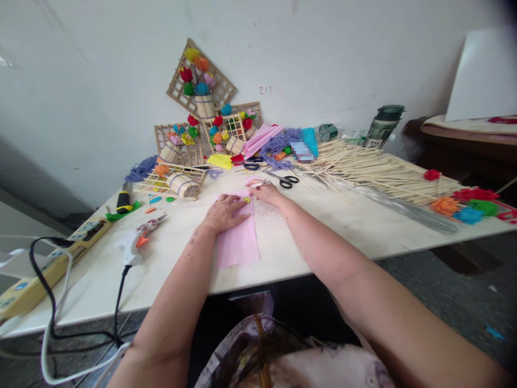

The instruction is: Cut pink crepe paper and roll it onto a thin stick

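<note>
A strip of pink crepe paper (239, 245) lies on the white table in front of me. My left hand (229, 212) rests flat on it with the fingers spread, pressing it down. By its fingertips sits a small yellow-green round piece (246, 200) on the paper. Closed around a slim white pen (260, 184), my right hand (267, 192) is at the paper's upper right edge. The pen's tip is too small to make out. Black-handled scissors (287, 181) lie just beyond that hand.
A hot glue gun (137, 237), power strip (56, 264) and cables occupy the left. Stick lattices with paper flowers (202, 78) lean on the wall. Wooden sticks (355, 164), wires (416, 207) and coloured flower heads (468, 214) cover the right side. Purple yarn (278, 144) lies behind.
</note>
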`<act>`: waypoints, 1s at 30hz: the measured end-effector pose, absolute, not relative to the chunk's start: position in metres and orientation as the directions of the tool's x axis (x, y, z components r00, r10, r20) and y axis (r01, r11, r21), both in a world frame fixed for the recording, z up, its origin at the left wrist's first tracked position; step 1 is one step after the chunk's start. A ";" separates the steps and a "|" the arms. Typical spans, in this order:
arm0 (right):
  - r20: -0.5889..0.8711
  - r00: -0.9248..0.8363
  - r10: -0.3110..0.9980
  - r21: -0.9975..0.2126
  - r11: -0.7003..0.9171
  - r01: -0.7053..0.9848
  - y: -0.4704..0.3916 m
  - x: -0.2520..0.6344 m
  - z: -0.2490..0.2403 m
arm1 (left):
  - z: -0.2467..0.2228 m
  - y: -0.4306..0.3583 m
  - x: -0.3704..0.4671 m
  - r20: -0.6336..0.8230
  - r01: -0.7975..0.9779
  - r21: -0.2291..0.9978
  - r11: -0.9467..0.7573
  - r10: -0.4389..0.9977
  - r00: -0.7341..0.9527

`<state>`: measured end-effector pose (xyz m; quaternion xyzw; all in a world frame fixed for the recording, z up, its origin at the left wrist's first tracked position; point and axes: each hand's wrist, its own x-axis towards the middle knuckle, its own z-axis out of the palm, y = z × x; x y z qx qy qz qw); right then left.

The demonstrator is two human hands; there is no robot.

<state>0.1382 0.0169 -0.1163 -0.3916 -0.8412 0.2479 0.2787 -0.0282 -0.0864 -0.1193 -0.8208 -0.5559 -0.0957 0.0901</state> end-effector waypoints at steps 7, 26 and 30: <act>0.301 -0.547 0.781 -0.618 0.597 0.511 0.015 0.139 -0.114 | -0.119 -0.086 -0.028 0.257 0.929 -0.058 -0.366 0.894 0.368; 0.247 -0.594 0.765 -0.525 0.621 0.581 0.018 0.134 -0.116 | -0.113 -0.089 -0.015 0.293 0.928 -0.086 -0.362 0.881 0.371; 0.228 -0.605 0.763 -0.515 0.621 0.590 0.018 0.134 -0.114 | -0.114 -0.087 -0.008 0.272 0.934 -0.110 -0.340 0.893 0.357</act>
